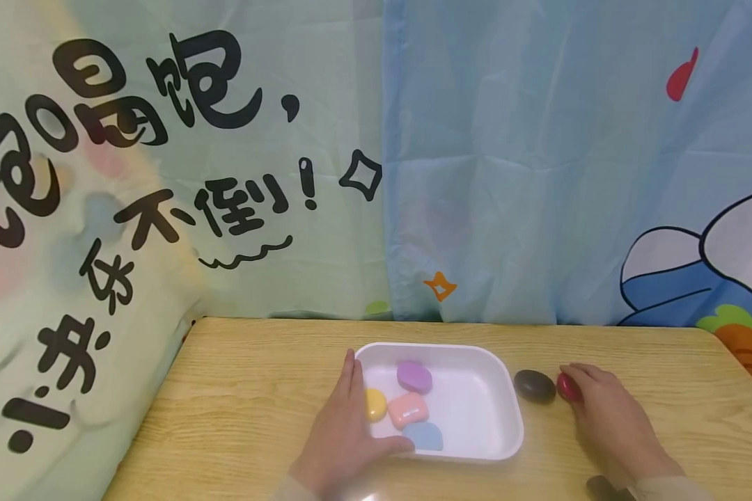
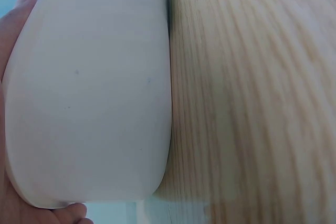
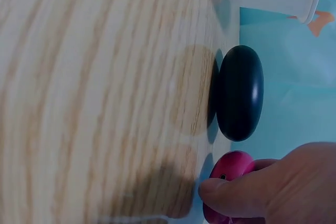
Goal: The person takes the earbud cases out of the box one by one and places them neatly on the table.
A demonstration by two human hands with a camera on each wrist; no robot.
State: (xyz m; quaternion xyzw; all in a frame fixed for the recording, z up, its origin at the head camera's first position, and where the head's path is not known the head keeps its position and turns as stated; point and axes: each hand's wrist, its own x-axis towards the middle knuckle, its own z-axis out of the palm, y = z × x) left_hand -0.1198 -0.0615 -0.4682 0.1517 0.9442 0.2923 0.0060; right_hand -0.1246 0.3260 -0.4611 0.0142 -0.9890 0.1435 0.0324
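A white plastic tray point(image 1: 476, 410) stands on the table, its left end held by my left hand point(image 1: 345, 424), with the fingers along the side and the thumb at the front rim. In it, towards the left, lie a purple oval piece point(image 1: 415, 376), a yellow round one point(image 1: 376, 405), a pink rounded block point(image 1: 409, 410) and a pale blue piece point(image 1: 423, 436). Right of the tray, my right hand point(image 1: 617, 414) pinches a red pebble-like piece point(image 3: 235, 164) between thumb and fingers. Just left of it sits a smooth black oval pebble point(image 3: 241, 93).
A dark object point(image 1: 604, 488), partly hidden by the right wrist, lies near the front of the wooden table point(image 1: 244, 403). Behind the table hangs a printed cloth point(image 1: 507, 174), which also covers the left side.
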